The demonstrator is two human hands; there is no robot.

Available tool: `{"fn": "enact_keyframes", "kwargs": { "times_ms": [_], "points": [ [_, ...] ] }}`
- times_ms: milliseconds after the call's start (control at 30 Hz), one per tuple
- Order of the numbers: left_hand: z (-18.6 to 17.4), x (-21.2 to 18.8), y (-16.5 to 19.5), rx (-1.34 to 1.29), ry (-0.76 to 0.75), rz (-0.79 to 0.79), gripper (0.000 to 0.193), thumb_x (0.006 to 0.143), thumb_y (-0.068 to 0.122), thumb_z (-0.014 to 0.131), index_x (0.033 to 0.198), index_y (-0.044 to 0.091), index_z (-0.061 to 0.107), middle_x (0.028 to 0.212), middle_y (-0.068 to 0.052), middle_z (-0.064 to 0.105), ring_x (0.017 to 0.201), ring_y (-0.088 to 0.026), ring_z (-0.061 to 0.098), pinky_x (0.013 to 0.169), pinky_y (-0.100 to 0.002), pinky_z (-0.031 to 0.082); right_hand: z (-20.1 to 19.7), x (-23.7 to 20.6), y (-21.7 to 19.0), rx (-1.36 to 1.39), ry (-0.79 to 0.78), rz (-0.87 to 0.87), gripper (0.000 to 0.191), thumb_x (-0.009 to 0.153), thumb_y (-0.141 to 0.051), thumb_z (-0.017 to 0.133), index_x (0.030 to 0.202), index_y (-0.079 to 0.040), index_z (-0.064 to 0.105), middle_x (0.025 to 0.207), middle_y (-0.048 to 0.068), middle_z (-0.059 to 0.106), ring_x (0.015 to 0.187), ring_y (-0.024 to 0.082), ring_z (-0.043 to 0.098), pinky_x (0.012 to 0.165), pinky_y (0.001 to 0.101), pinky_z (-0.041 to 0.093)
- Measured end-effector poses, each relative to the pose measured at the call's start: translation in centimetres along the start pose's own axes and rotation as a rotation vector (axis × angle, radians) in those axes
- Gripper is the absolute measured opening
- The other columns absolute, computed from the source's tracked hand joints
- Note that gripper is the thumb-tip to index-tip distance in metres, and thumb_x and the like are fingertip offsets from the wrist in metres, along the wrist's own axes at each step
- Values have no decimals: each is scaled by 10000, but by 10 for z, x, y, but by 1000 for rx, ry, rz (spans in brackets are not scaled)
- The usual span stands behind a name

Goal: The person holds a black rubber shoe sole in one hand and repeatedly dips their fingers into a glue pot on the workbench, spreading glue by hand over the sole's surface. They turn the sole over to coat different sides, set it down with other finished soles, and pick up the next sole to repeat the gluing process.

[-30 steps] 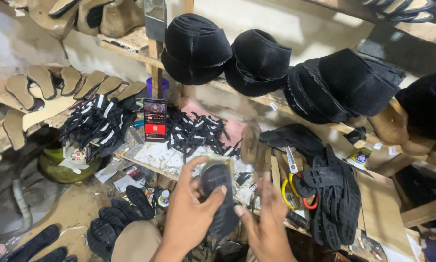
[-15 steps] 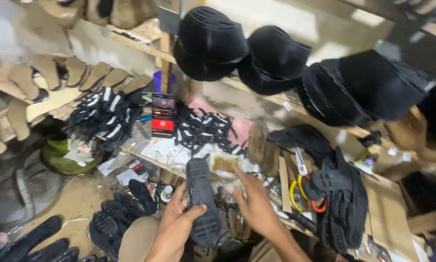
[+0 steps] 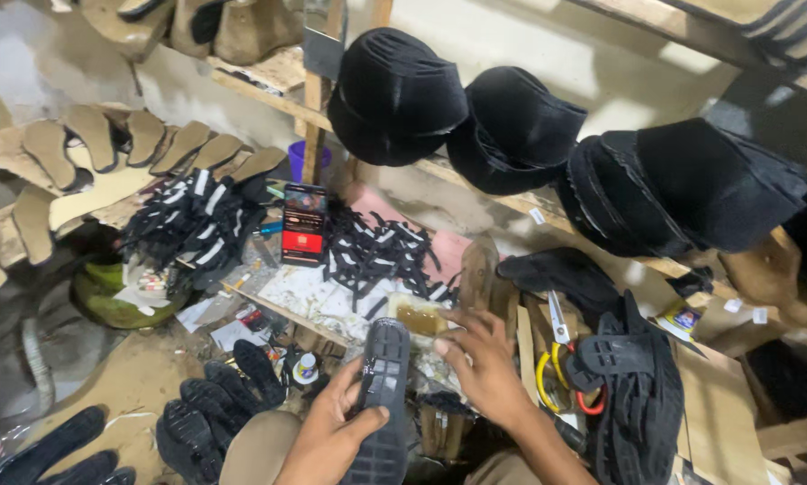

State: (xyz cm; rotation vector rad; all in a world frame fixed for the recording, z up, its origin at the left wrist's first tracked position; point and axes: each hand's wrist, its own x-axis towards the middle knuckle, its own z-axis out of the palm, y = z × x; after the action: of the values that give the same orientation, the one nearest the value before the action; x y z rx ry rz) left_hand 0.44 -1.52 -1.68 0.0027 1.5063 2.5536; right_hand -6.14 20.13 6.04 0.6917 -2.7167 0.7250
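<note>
At lower centre, the left hand (image 3: 331,440) is gripping the black sole (image 3: 381,395); the right hand (image 3: 480,364) is pinching the glue tin (image 3: 417,319), best kept level.

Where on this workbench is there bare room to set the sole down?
Little. The left hand holds the black sole; the right hand reaches the glue tin. A bare patch lies on stained paper between the red-black box and the tin. Strap piles and scissors crowd the rest.
</note>
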Motion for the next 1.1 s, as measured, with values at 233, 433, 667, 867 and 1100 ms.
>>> {"fn": "enact_keyframes", "kwargs": {
  "times_ms": [233, 433, 667, 867, 1100],
  "points": [
    [7, 2, -11, 6, -55, -28, 783, 792, -129, 602, 1531, 19, 391, 1234, -142, 724, 1074, -135, 665, 903, -284, 524, -26, -33, 4, -337, 34, -431, 599, 830, -154, 700, 1357, -437, 665, 1532, -27, 510, 1306, 332, 421, 1012, 538, 324],
    [13, 3, -26, -18, -122, -75, 889, 783, -133, 592, 1598, 80, 308, 1256, -149, 716, 1061, -156, 697, 900, -307, 551, -26, -40, 0, -452, 21, -451, 767, 751, -54, 646, 1337, -548, 619, 1556, -58, 448, 1331, 349, 421, 1018, 578, 315],
    [0, 7, -39, -61, -81, -52, 859, 777, -140, 581, 1578, 60, 344, 1268, -148, 713, 1037, -144, 690, 860, -296, 545, -10, -39, -10, -414, -15, -387, 803, 772, -28, 632, 1413, -508, 567, 1595, 20, 393, 1371, 400, 345, 1029, 632, 286],
    [-25, 25, -65, -143, 79, -46, 820, 797, -127, 615, 1555, 68, 369, 1102, -152, 727, 884, -180, 686, 764, -327, 554, 11, -31, -10, -411, -185, -325, 704, 783, -88, 640, 1411, -401, 585, 1602, 70, 349, 1395, 433, 300, 1028, 705, 228],
    [-28, 26, -84, -172, 114, -40, 787, 783, -136, 635, 1517, 61, 430, 1044, -122, 751, 847, -175, 704, 744, -333, 570, 30, 23, 17, -325, -106, 15, 443, 922, -446, 612, 1303, -233, 689, 1629, 64, 315, 1430, 436, 229, 1074, 696, 172]
  ]
}}
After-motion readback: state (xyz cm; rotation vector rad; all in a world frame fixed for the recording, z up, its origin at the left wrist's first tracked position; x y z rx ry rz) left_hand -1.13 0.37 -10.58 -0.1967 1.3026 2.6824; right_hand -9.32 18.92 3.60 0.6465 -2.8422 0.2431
